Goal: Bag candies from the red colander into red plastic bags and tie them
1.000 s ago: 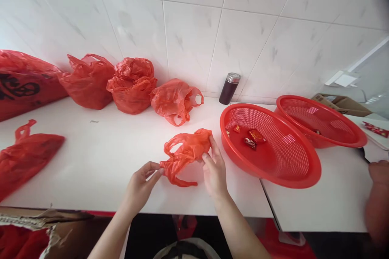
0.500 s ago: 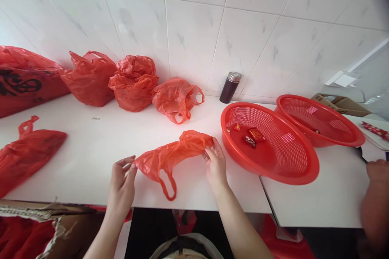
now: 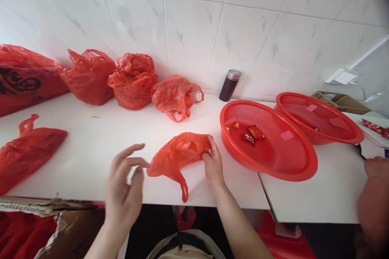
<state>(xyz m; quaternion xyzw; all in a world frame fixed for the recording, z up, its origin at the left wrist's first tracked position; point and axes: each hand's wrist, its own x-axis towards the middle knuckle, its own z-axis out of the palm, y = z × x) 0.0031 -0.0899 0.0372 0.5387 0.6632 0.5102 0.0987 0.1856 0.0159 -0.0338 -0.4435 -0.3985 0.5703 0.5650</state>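
Fingers of our right hand (image 3: 214,168) pinch one end of the red bag (image 3: 170,156), probably to steady it, near the white surface's (image 3: 249,194) front edge; our left hand (image 3: 124,188) spreads its fingers beside the other end, contact unclear.

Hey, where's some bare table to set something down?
The widest patch lies between the left hand and the near-left red bag. Another lies between the front red colander and another person's arm. Crowded: along the wall, with red plastic bags and a flask.

Adjoining white tables (image 3: 85,158) carry red plastic bags (image 3: 133,87), a dark flask (image 3: 229,87) and two red baskets (image 3: 273,151)
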